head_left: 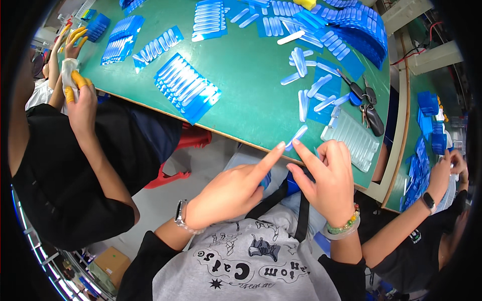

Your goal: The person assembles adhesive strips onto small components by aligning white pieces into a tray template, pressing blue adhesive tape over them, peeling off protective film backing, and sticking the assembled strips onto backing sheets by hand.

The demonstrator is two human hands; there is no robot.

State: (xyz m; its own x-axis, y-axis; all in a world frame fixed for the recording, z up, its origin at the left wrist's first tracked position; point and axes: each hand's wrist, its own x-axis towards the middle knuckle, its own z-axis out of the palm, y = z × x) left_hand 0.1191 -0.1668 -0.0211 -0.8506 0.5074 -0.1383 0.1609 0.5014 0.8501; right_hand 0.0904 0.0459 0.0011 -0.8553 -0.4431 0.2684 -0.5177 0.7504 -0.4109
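Observation:
A small clear strip with blue film (299, 134) lies at the front edge of the green table. Both my index fingertips are at its near end. My left hand (233, 188) stretches its index finger toward the strip, its other fingers curled under. A bit of blue shows below them; I cannot tell whether it is held. My right hand (326, 175) has thumb and index finger apart, the other fingers bent. Just beyond lie loose strips (303, 105) and a blue film sheet (321, 113). A clear ribbed plastic tray (351, 138) rests right of my right hand.
Black-handled cutting tools (369, 103) lie at the table's right side. Stacks of blue-filmed strips (186, 88) stand on the green table (241, 85), with a large pile (361, 30) at far right. A person (85, 170) works at left, another (427, 226) at right. A red stool (168, 175) is at left.

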